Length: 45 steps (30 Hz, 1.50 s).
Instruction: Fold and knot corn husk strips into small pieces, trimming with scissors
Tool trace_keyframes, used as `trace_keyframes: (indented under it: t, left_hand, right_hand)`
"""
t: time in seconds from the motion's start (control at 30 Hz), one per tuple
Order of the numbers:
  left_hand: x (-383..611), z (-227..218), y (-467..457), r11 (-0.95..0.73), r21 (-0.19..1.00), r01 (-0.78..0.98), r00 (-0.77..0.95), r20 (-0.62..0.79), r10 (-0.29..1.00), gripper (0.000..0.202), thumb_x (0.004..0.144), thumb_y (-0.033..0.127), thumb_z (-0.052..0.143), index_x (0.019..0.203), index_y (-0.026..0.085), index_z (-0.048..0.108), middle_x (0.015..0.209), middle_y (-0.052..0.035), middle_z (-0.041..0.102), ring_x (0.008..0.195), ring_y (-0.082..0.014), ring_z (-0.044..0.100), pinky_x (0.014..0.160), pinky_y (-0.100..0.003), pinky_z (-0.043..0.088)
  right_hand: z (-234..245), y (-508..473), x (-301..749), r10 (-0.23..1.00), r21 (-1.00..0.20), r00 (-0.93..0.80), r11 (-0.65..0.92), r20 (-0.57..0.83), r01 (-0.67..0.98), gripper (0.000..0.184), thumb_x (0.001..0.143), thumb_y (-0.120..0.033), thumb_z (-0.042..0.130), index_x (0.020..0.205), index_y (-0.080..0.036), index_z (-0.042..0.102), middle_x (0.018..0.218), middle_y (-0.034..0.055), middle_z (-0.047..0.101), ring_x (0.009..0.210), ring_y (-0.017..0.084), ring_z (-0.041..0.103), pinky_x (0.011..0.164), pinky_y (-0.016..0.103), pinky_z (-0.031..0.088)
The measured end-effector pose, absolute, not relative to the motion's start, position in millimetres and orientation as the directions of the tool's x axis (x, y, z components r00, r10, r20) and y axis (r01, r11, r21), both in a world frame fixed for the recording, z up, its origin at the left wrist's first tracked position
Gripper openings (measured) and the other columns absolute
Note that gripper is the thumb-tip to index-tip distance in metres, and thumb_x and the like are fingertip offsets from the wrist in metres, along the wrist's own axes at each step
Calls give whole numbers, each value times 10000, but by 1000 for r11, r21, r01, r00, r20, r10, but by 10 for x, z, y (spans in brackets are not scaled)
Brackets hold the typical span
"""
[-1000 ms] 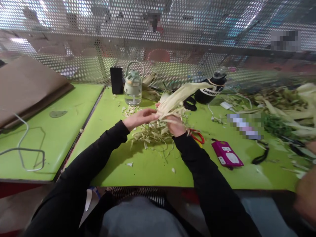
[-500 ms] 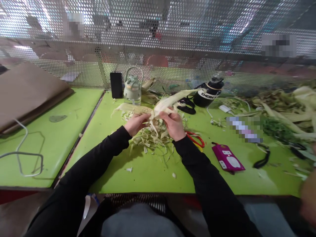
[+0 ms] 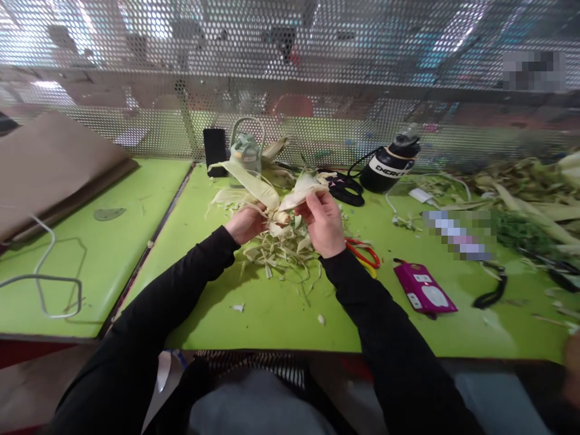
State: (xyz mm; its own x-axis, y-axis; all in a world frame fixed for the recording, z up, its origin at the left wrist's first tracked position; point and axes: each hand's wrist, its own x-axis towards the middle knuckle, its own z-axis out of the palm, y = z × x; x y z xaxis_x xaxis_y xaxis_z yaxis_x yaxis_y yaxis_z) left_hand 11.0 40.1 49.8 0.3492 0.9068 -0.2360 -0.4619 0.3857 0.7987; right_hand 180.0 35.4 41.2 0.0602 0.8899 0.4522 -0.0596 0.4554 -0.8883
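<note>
Pale corn husk leaves (image 3: 256, 184) fan out from a stub where they join, above a heap of cut husk scraps (image 3: 283, 251). My left hand (image 3: 247, 225) is closed around the stub end, with leaves spreading up and to the left. My right hand (image 3: 324, 223) pinches a broad husk leaf (image 3: 303, 190) between thumb and fingers, to the right of the stub. Scissors with red and yellow handles (image 3: 365, 254) lie beside my right wrist, partly hidden by the sleeve.
Behind the hands stand a black phone (image 3: 214, 151), a pale green bottle (image 3: 246, 154) and a black bottle (image 3: 390, 163). A magenta pouch (image 3: 425, 288) lies to the right, before piled husks (image 3: 521, 187). Brown paper (image 3: 58, 175) and bent wire (image 3: 79, 296) lie left.
One husk leaf now sticks up to the left from my left hand. The leaf in my right hand has come lower and appears folded. The stub now shows between the hands.
</note>
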Motion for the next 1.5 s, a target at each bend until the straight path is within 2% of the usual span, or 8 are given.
trace_keyframes:
  t: [0.1,0.33,0.63,0.77,0.93,1.07,1.2,1.5]
  left_hand:
    - [106,439,398,272,853,-445,288,-151,946,175,865,66,524,851,113,692,741,-37,710,575,-91,630,570,-188,523]
    - [189,304,387,193,876,-443,302,-58,952,160,811,230,675,950,161,718,805,-31,734,810,-172,717,750,-263,581]
    - [114,460,343,347,808,-475,444,-121,888,284,924,340,527,997,103,665,832,-94,723,712,-157,692,671,-269,571]
    - [147,455,290,77,902,-424,345,82,935,330,757,325,796,963,113,649,784,-37,691,630,-112,632,630,-241,527]
    - [232,399,276,-151,964,-221,135,183,974,187,683,158,801,808,119,667,745,-10,692,654,-108,611,683,-241,517]
    - [224,417,239,-128,984,-127,124,144,982,97,763,164,717,695,126,660,640,-5,658,600,-113,588,614,-238,472]
    - [194,459,203,-38,983,-179,215,76,974,114,798,200,691,720,117,676,638,-11,663,573,-105,574,581,-233,444]
    - [67,437,322,90,964,-252,290,-14,957,75,766,169,712,735,104,691,681,-31,680,610,-108,602,615,-239,467]
  right_hand:
    - [465,330,1802,921,-917,73,388,382,-98,399,781,-620,714,865,-264,553,770,-36,589,638,117,574,622,285,530]
    - [571,196,1773,938,-935,-92,342,334,91,333,752,-500,783,872,-228,634,776,-27,607,720,131,570,717,298,516]
    - [465,308,1769,947,-948,87,315,311,-46,332,808,-549,682,860,-255,537,792,-22,565,669,134,558,624,304,508]
    - [468,293,1799,948,-948,25,315,316,47,428,780,-632,697,955,-259,585,881,-5,626,753,148,607,675,309,526]
    - [492,225,1784,938,-914,2,337,346,228,420,691,-584,809,880,-225,698,870,14,706,782,165,615,739,319,519]
    - [444,280,1783,942,-937,90,305,324,172,400,769,-620,716,759,-220,701,724,11,683,694,161,626,652,306,505]
    - [418,409,1867,947,-971,224,238,228,-16,441,690,-647,748,746,-218,662,618,-29,609,554,113,566,487,240,417]
    - [504,618,2222,921,-973,362,200,146,-118,488,606,-615,830,634,-213,555,561,-57,550,454,64,457,430,222,362]
